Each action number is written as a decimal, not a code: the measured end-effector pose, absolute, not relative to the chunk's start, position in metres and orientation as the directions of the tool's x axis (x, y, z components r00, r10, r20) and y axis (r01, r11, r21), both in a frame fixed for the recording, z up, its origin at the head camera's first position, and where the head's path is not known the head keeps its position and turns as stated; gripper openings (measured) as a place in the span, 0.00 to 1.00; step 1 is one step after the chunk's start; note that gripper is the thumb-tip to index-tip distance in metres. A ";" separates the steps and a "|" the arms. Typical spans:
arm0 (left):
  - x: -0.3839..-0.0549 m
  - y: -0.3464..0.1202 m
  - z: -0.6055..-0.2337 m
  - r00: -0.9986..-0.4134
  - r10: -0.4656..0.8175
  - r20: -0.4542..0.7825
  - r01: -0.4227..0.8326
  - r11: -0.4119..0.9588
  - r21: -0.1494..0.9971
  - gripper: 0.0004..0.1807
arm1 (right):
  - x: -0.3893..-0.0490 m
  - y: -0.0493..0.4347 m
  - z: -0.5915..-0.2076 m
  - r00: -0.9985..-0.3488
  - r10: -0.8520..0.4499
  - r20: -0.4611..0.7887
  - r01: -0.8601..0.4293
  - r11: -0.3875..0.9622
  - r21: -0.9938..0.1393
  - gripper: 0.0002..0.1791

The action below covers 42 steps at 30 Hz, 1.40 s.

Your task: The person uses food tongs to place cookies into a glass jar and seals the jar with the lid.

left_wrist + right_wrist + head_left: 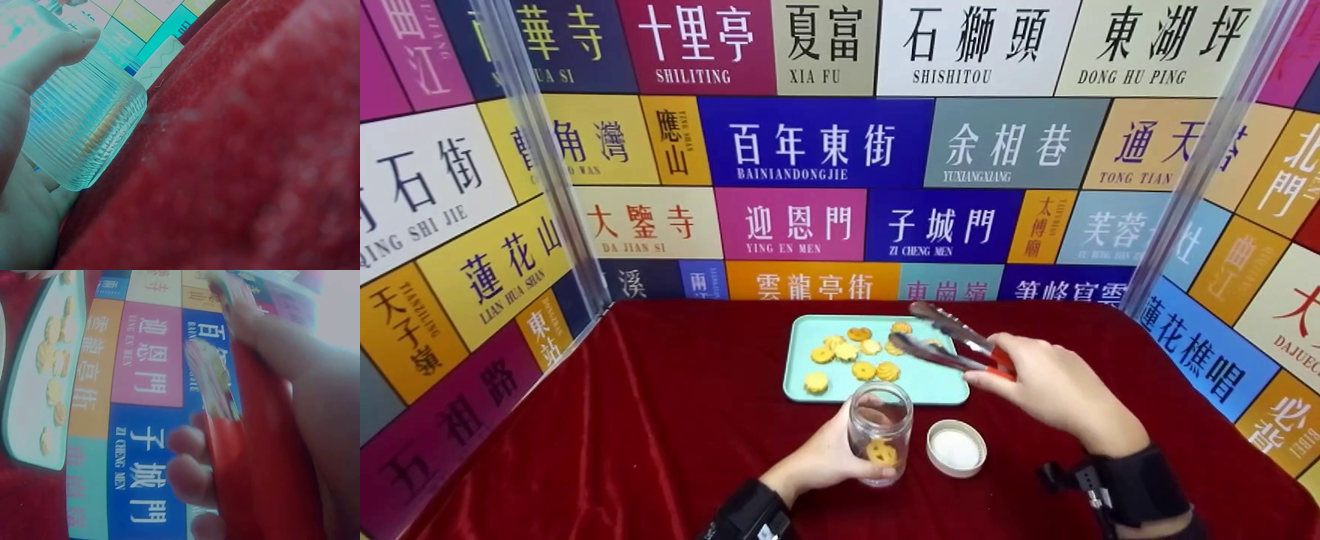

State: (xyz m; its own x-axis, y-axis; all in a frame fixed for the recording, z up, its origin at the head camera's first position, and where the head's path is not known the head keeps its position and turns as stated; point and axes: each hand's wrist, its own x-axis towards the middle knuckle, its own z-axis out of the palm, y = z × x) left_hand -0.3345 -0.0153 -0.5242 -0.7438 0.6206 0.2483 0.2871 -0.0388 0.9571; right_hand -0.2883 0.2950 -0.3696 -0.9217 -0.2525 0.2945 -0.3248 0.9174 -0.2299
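Note:
My left hand (826,453) grips a clear glass jar (894,450) without a lid, in front of the tray. Ribbed glass shows in the left wrist view, with a yellow cookie (880,452) inside near the bottom. My right hand (1054,386) holds metal tongs (952,330) by their red handles (264,450). The tips of the tongs are spread, with nothing seen between them, over the right part of a mint-green tray (802,330). Several yellow cookies (846,352) lie scattered on that tray.
A round lid (956,448) with a white inside lies on the dark red cloth (675,420), right of the jar. Behind the table stands a wall of coloured signs (810,142), with clear corner strips at left and right.

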 end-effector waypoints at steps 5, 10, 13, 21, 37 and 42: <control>-0.335 -0.015 -0.525 -0.740 0.623 0.253 0.294 -0.039 0.955 0.52 | -0.299 0.303 -0.379 -0.932 -0.190 0.309 -0.265 0.938 -0.223 0.30; -0.335 -0.015 -0.525 -0.731 0.629 0.264 0.297 -0.056 0.953 0.53 | -0.308 0.312 -0.389 -0.936 -0.171 0.307 -0.242 0.947 -0.210 0.33; -0.335 -0.015 -0.525 -0.730 0.630 0.266 0.295 -0.061 0.953 0.53 | -0.313 0.316 -0.396 -0.941 -0.162 0.297 -0.227 0.953 -0.199 0.31; -0.335 -0.014 -0.525 -0.725 0.629 0.280 0.304 -0.073 0.950 0.52 | -0.327 0.320 -0.417 -0.951 -0.152 0.269 -0.203 0.963 -0.175 0.30; -0.335 -0.013 -0.524 -0.731 0.623 0.279 0.315 -0.055 0.948 0.52 | -0.361 0.319 -0.432 -0.951 -0.153 0.270 -0.191 0.974 -0.119 0.31; -0.335 -0.014 -0.525 -0.723 0.627 0.291 0.322 -0.066 0.944 0.52 | -0.380 0.321 -0.426 -0.956 -0.170 0.240 -0.193 0.978 -0.075 0.30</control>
State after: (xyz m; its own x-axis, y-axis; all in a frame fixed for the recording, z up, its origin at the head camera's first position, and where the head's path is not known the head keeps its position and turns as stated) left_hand -0.3352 -0.0139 -0.5250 -0.7230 0.6266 0.2907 0.3222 -0.0663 0.9443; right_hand -0.3802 0.3206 -0.4260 -0.9557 -0.1704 0.2398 -0.1933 0.9782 -0.0754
